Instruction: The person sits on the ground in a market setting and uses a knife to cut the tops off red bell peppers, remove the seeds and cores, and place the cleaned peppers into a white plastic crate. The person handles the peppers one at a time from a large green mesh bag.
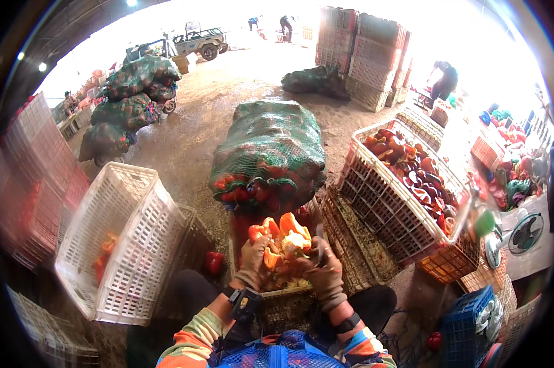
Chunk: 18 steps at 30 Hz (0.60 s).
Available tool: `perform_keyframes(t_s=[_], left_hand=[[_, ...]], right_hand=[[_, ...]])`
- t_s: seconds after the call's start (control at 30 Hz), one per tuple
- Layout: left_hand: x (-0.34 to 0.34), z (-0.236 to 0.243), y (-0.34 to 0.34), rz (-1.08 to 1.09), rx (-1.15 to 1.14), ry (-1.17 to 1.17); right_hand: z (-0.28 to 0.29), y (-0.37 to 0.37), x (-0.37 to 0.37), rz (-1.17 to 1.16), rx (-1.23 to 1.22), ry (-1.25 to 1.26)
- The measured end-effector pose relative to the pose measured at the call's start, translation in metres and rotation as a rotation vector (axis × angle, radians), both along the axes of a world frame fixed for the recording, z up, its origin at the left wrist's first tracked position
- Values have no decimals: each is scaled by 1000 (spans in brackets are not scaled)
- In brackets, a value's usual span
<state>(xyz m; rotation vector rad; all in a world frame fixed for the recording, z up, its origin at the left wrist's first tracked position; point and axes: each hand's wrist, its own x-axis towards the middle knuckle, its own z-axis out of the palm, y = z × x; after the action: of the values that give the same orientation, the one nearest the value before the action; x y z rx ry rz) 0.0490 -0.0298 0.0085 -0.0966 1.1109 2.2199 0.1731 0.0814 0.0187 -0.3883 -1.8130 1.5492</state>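
Over a crate between my knees, an orange-red bell pepper is split open, its pale seedy core facing up. Wearing a tan glove, my left hand is closed on the pepper's left side. My right hand, gloved too, is curled at the pepper's right side. A small dark thing shows by its thumb, too unclear to name. Pale scraps lie in the crate under the hands. Just beyond, a big green mesh sack full of red peppers rests at the crate's far end.
At left a tilted white crate holds a few orange pieces. A crate of cut red peppers stands at right. One red pepper lies by my left knee. Stacked crates, filled sacks, a fan and a blue crate surround me.
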Motion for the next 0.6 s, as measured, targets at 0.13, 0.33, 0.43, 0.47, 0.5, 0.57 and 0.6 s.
perform_keyframes(t_s=[0.13, 0.33, 0.43, 0.47, 0.5, 0.57, 0.6], left_hand=[[-3, -1, 1, -43, -105, 168], [-2, -12, 4, 80, -259, 491], [-11, -22, -1, 53, -277, 550], [-12, -22, -1, 69, -272, 567], [-14, -22, -1, 85, -267, 583], [-20, -27, -1, 90, -259, 540], [-24, -30, -1, 89, -248, 513]], right_hand=[[10, 0, -1, -7, 496, -255], [31, -9, -16, 207, -450, -197], [47, -11, -19, 243, -896, -145], [50, -10, -16, 260, -973, -166], [54, -11, -13, 276, -1050, -187], [63, -22, -12, 231, -1018, -160], [65, -28, -16, 176, -955, -144]])
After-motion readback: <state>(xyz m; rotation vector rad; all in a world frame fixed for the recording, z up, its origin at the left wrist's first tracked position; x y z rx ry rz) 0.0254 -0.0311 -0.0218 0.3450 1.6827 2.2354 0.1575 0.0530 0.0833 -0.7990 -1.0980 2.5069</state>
